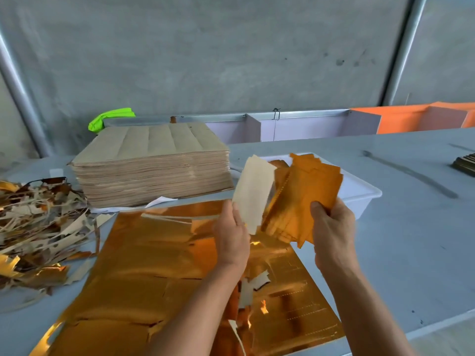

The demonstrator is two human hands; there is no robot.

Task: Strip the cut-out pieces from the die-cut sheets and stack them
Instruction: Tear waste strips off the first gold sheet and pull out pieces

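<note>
Two hands (232, 235) (331, 227), one tray (359, 191) (white)

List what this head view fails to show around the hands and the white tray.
- White plastic tray: contents hidden behind the fanned gold cut-out pieces held by the right hand.
- Left hand: its fingers are hidden behind the cream-backed piece.
- Dark ridged object: cut off by the right edge.

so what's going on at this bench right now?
A person is stripping gold die-cut sheets. The right hand grips a bundle of gold cut-out pieces, and the left hand holds one piece with its pale back showing, next to the bundle. Both are above a white tray. A gold sheet lies on the table, a pile of scrap sits to the left, and a stack of uncut sheets behind.
</note>
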